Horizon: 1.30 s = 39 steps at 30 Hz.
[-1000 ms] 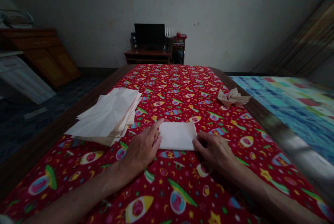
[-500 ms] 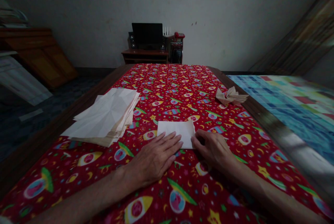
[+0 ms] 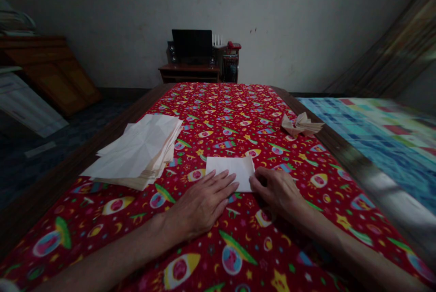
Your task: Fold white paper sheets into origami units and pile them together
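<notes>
A small white sheet of folded paper (image 3: pixel 229 165) lies on the red patterned cloth in front of me. My left hand (image 3: pixel 206 199) rests flat with fingers stretched out, their tips pressing on the paper's lower left part. At the paper's right edge, my right hand (image 3: pixel 274 190) is closed, thumb and forefinger pinching the edge near the lower right corner. The upper right corner of the paper curls up slightly. To the left lies a loose stack of creased white paper (image 3: pixel 136 149).
A folded paper figure (image 3: pixel 301 125) sits near the table's right edge. The red cloth (image 3: pixel 225 110) covers a dark wooden table (image 3: pixel 116 124). Beyond stand a monitor (image 3: pixel 192 46) with speakers and a red telephone (image 3: pixel 234 46). A patterned bed (image 3: pixel 368 133) adjoins on the right.
Almost nothing differs. Both hands keep their places on the paper, and the view has shifted very slightly.
</notes>
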Available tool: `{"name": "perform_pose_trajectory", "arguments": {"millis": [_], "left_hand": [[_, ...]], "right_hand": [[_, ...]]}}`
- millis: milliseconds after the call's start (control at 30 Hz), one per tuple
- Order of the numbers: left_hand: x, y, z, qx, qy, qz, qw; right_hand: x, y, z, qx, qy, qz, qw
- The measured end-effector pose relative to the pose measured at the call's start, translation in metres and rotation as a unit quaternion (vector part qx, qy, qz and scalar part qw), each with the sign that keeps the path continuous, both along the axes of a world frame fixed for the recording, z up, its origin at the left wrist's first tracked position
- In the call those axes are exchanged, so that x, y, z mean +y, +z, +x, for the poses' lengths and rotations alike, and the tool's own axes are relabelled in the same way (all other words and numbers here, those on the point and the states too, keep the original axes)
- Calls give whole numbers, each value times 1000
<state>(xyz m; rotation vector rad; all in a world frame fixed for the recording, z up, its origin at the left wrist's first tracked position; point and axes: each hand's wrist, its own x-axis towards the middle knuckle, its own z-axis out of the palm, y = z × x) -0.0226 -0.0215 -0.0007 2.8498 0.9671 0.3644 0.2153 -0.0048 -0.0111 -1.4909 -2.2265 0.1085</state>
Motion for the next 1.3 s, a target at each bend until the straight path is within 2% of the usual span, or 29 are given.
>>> {"name": "perform_pose_trajectory", "arguments": {"millis": [333, 533, 733, 833, 967, 1033, 1067, 1133, 1167, 1233, 1300], "left_hand": [[-1, 1, 1, 20, 5, 10, 1000], [0, 1, 1, 5, -2, 13, 1000], [0, 0, 1, -3, -1, 11, 1000], [0, 0, 1, 5, -4, 12, 1000], [-1, 1, 1, 18, -3, 16, 1000], [-2, 2, 1, 14, 1, 17, 1000], [-3, 3, 2, 11, 2, 16, 1000], [-4, 4, 2, 6, 3, 12, 1000], [-4, 4, 2, 5, 3, 11, 1000], [-5, 5, 0, 7, 3, 14, 1000], [-5, 6, -4, 23, -2, 17, 1000]], "right_hand": [[2, -4, 0, -2, -16, -9, 1000], [0, -1, 1, -3, 13, -7, 1000], [2, -4, 3, -17, 9, 1, 1000], [0, -3, 1, -24, 12, 37, 999], [-12, 7, -7, -81, -2, 134, 988], [-21, 12, -12, -112, 49, 184, 975], [-26, 14, -14, -125, 101, 190, 968], [-33, 15, -18, -134, 212, 167, 953], [-35, 15, -19, -131, 245, 143, 950], [-37, 15, -19, -120, 271, 93, 951], [-37, 15, -15, -113, 256, 63, 958]]}}
